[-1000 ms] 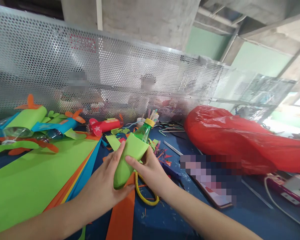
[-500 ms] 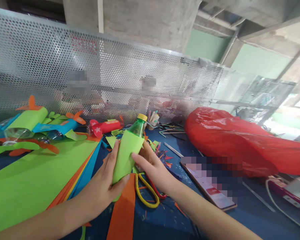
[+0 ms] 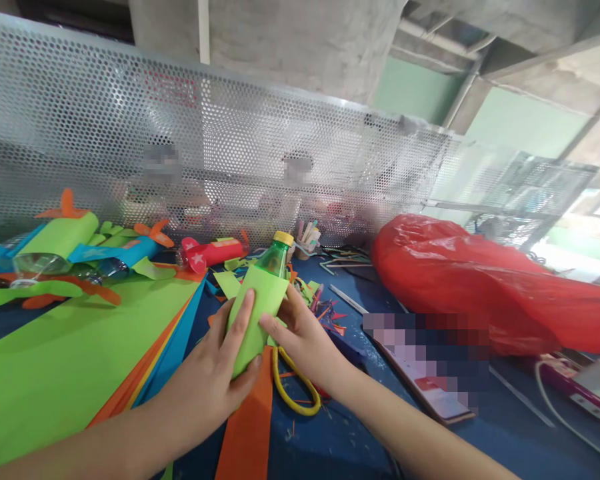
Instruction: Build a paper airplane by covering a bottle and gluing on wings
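Note:
A green plastic bottle (image 3: 277,257) with a yellow cap stands tilted in my hands, its body wrapped in light green paper (image 3: 260,293). My left hand (image 3: 225,353) grips the wrapped lower part from the left, one finger lying across the paper. On the right side my right hand (image 3: 300,327) holds the paper near the bottle's upper body, its thumb pressed on the front. Under the hands lie an orange paper strip (image 3: 247,433) and a yellow scissor handle (image 3: 297,393).
Large coloured sheets (image 3: 90,340) and paper-covered bottle models (image 3: 55,243) lie left. Paper scraps and a cup of pens (image 3: 307,240) are behind the bottle. A phone (image 3: 430,387), a red plastic bag (image 3: 445,280) and a power strip (image 3: 580,393) are right. People show behind a perforated metal screen (image 3: 250,140).
My left hand has shifted, its finger now lying further over the paper's front. My right thumb has moved slightly left and down. The red scissor handle is now mostly hidden.

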`<state>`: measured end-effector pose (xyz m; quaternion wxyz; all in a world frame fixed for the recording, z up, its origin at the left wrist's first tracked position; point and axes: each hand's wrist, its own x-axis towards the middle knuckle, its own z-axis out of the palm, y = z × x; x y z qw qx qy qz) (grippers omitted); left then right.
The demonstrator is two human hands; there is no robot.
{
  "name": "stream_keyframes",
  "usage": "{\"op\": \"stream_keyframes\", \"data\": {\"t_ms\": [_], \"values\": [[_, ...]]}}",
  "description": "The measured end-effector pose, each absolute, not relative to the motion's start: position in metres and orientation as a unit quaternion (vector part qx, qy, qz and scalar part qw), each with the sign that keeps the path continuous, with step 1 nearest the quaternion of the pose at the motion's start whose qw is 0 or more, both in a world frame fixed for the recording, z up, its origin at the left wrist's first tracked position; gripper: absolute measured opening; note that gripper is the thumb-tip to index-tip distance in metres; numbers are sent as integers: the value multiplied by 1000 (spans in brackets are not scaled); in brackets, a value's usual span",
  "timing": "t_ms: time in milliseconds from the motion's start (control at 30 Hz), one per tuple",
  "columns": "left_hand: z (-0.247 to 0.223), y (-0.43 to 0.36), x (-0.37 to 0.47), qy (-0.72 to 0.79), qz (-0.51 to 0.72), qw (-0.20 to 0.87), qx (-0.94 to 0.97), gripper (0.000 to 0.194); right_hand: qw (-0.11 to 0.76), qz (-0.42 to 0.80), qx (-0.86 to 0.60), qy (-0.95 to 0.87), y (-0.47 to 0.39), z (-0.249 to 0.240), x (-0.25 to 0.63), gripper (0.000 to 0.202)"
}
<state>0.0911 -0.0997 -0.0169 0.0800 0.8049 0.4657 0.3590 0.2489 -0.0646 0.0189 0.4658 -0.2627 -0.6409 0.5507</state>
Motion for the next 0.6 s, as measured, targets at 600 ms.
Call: {"op": "stream_keyframes", "data": {"t_ms": [600], "values": [[-7,-99,84,496,250,138,820,71,452,562,-299,-625,-62,9,247,45]]}}
